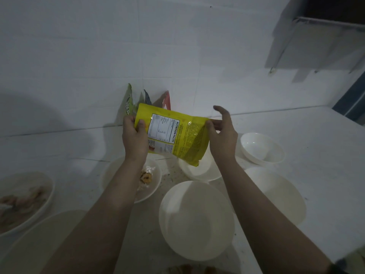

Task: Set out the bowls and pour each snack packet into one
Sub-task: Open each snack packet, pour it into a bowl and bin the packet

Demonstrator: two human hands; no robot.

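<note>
I hold a yellow snack packet (pixel 177 135) on its side above the counter, its nutrition label facing me. My left hand (pixel 134 135) grips its left end. My right hand (pixel 222 133) pinches its right end with thumb and finger, the other fingers lifted. Below the packet sits an empty white bowl (pixel 199 171), partly hidden. A bowl (pixel 153 180) under my left forearm holds a few snack pieces. A bowl at the far left (pixel 25 200) is filled with snacks. Empty bowls stand at the centre front (pixel 195 220), right (pixel 276 192) and back right (pixel 260 149).
Several more snack packets (pixel 146 99) lean against the white tiled wall behind the yellow one. Another white bowl (pixel 39 234) lies at the lower left. The white counter (pixel 325 135) runs right to an edge near a dark doorway. A rack hangs on the wall top right.
</note>
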